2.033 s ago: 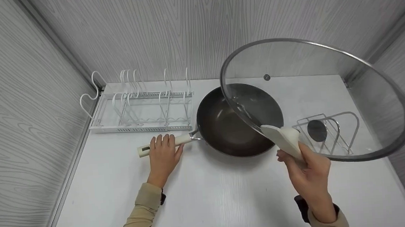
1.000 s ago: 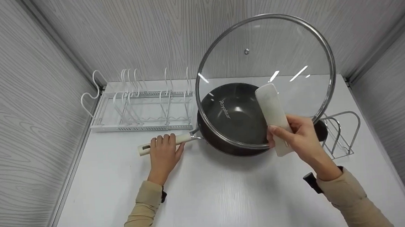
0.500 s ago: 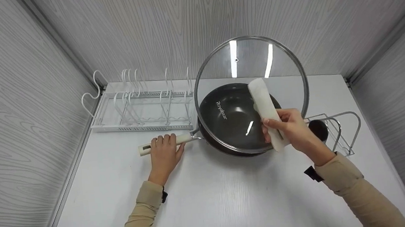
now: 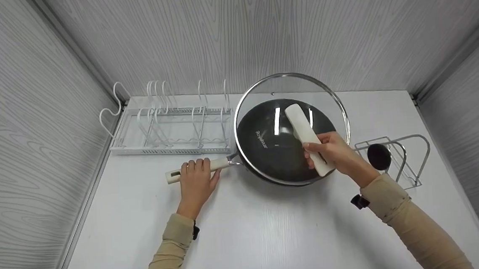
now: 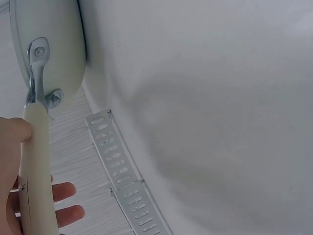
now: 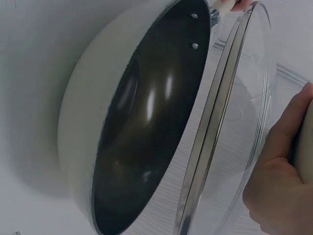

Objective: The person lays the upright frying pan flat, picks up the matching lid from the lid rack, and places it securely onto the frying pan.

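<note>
My left hand (image 4: pixel 195 184) grips the cream handle (image 4: pixel 221 164) of a wok (image 6: pixel 156 107). In the left wrist view, the fingers (image 5: pixel 63 191) curl round that handle, and the wok's pale outside shows above. My right hand (image 4: pixel 331 151) holds a glass lid (image 6: pixel 215 122) by its long cream handle (image 4: pixel 299 122). From the head view the lid overlaps the wok, and the wok's dark inside shows through the glass. In the right wrist view a gap separates the lid's metal rim from the wok's edge, with the lid tilted.
A white dish rack (image 4: pixel 173 149) with upright hooks stands at the back left. To the right of the wok is a silver wire stand (image 4: pixel 426 151) with a dark round object (image 4: pixel 379 156) at it. Grey wood-grain walls (image 4: pixel 215 35) enclose the white table (image 4: pixel 247 243).
My right hand has brought the lid from the right leftward and down over the wok, turning it flatter. The left hand has kept its hold on the wok handle.
</note>
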Available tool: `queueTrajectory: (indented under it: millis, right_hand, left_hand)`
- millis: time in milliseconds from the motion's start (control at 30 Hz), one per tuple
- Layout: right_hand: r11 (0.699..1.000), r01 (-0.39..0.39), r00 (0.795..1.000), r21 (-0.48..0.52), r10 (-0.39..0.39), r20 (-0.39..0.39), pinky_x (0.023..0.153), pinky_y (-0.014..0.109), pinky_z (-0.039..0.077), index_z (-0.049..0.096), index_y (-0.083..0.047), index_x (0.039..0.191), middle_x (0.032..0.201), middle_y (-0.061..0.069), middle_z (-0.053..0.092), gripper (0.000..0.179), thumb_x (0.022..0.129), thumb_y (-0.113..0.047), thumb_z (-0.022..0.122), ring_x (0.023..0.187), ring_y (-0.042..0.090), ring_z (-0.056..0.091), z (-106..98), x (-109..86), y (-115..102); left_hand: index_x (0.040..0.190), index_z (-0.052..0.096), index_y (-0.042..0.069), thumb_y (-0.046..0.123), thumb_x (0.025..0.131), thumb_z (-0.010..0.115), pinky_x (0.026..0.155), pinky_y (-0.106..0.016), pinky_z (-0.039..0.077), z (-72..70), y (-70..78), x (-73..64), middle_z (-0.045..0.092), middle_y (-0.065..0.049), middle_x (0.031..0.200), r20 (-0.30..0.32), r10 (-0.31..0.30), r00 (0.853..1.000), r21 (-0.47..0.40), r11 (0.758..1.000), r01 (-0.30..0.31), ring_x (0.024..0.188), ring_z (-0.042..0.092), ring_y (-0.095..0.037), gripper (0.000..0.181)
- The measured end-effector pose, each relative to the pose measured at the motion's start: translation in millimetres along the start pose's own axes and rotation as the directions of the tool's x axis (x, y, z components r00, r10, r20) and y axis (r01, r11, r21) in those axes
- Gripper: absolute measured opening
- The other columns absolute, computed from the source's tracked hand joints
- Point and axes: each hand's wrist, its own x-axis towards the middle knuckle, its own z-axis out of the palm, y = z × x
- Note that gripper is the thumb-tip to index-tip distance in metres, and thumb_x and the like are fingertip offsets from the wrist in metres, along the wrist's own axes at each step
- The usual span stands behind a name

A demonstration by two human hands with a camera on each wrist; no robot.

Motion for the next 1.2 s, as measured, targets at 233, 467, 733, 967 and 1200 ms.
queueTrajectory:
  millis: [233,467,733,967,1200]
  right_hand:
    - [0.995,-0.095,0.995,-0.015,0.095,0.014,0.058,0.034,0.057,0.052,0.015,0.113,0.075,0.01,0.062,0.035,0.095,-0.012,0.065,0.056,0.02,0.062,-0.1,15.2,11.0]
    - [0.989,-0.145,0.989,0.012,0.145,0.003,0.057,0.032,0.056,0.054,0.012,0.105,0.074,0.009,0.062,0.027,0.096,-0.012,0.064,0.056,0.019,0.061,1.6,26.8,19.3]
    - [0.983,-0.18,0.983,0.022,0.181,-0.032,0.057,0.031,0.056,0.053,0.011,0.106,0.073,0.008,0.063,0.025,0.096,-0.01,0.063,0.056,0.018,0.061,-1.1,33.3,25.3]
    - [0.979,-0.2,0.979,0.028,0.2,-0.03,0.057,0.031,0.056,0.052,0.012,0.11,0.073,0.007,0.062,0.027,0.096,-0.01,0.062,0.057,0.017,0.061,-1.6,39.4,29.2]
    - [0.978,-0.205,0.978,0.028,0.206,-0.017,0.059,0.032,0.057,0.053,0.011,0.106,0.074,0.008,0.063,0.028,0.095,-0.012,0.064,0.059,0.018,0.062,-0.8,40.2,32.7]
  left_hand:
    - [0.099,0.061,-0.001,0.042,0.09,0.071,0.077,-0.046,0.048,0.7,1.0,0.1,0.064,-0.016,0.087,-0.013,-0.002,1.0,-0.008,1.0,0.002,0.082,0.061,-0.036,0.045]
    - [0.101,0.061,-0.001,0.041,0.091,0.069,0.078,-0.047,0.048,-0.6,1.9,-0.7,0.064,-0.016,0.088,0.0,-0.005,1.0,0.002,1.0,0.005,0.083,0.061,-0.036,0.044]
    - [0.101,0.061,-0.001,0.042,0.091,0.069,0.079,-0.047,0.048,-0.9,2.8,-0.8,0.063,-0.016,0.087,0.003,-0.01,1.0,-0.007,1.0,0.01,0.083,0.061,-0.036,0.044]
    - [0.1,0.062,0.0,0.043,0.091,0.069,0.079,-0.047,0.048,0.3,1.5,-0.1,0.065,-0.016,0.088,-0.015,-0.002,1.0,0.015,1.0,0.002,0.083,0.062,-0.036,0.045]
    - [0.1,0.062,0.0,0.044,0.091,0.069,0.08,-0.048,0.049,2.4,0.6,-0.2,0.064,-0.017,0.086,-0.015,-0.005,1.0,0.013,1.0,0.005,0.083,0.062,-0.036,0.045]
